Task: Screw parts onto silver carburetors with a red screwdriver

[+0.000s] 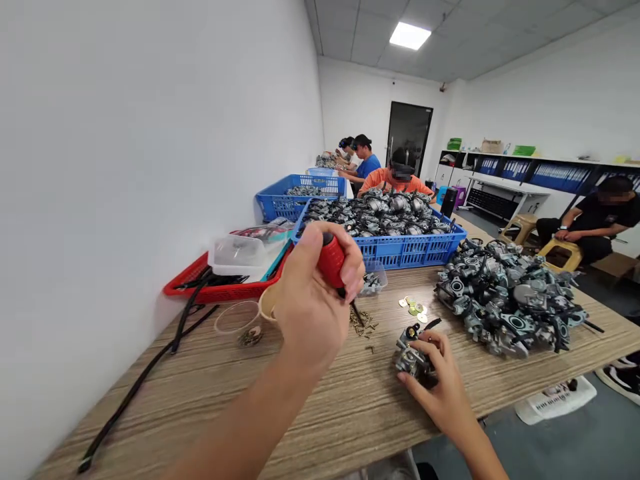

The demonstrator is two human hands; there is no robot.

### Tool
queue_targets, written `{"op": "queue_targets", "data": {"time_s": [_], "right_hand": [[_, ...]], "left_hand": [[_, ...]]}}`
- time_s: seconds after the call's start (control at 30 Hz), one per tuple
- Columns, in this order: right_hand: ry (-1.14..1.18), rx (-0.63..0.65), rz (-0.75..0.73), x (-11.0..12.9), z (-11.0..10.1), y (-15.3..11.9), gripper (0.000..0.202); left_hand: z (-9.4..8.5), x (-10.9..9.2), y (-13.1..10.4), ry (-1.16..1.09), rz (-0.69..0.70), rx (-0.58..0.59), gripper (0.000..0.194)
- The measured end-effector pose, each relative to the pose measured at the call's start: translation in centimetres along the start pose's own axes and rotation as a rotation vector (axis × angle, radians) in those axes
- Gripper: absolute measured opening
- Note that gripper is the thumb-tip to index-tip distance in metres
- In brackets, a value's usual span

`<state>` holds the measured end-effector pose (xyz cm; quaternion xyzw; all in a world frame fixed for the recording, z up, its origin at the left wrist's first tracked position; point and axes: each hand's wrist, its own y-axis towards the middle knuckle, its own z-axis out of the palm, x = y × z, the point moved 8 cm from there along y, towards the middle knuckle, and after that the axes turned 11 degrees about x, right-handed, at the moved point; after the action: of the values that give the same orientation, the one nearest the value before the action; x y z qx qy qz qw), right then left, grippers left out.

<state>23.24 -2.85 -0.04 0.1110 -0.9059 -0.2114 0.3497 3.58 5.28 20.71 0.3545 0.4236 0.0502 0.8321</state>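
Observation:
My left hand (pixel 315 307) is closed around the red handle of a screwdriver (pixel 331 260), raised above the table with its palm side towards me. The dark shaft slants down towards a scatter of small brass screws (pixel 364 325). Lower right, my right hand (pixel 440 380) grips a metal carburetor (pixel 411 357) on the tabletop, thumb at its near side and fingers over its top. The carburetor's far side shows a black part and brass-coloured details; its right side is hidden by my fingers. Just beyond it lie several thin round metal discs (pixel 414 308).
A large heap of carburetors (pixel 515 293) covers the table's right side. Behind stands a blue crate (pixel 410 250) full of them, beside a small clear box (pixel 375 280). At left are a red tray (pixel 220 292), a black cable (pixel 145 373) and the wall. Several people sit farther off.

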Motion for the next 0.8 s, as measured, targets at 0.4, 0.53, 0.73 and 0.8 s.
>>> {"op": "queue_targets", "data": {"time_s": [0.4,0.53,0.73,0.8], "right_hand": [[0.005,0.068,0.043,0.7,0.2,0.1,0.032],[0.015,0.083,0.062,0.6,0.3,-0.2,0.032],[0.003,0.083,0.057,0.7,0.1,0.0,0.033],[0.007,0.074,0.062,0.8,0.1,0.1,0.032]], "left_hand": [[1.1,10.1,0.5,-0.441,-0.542,0.084,0.041],[1.1,11.1,0.0,-0.48,-0.573,0.101,0.04],[0.9,11.8,-0.1,-0.484,-0.576,0.101,0.041],[0.9,11.7,-0.1,-0.483,-0.579,0.101,0.043]]}}
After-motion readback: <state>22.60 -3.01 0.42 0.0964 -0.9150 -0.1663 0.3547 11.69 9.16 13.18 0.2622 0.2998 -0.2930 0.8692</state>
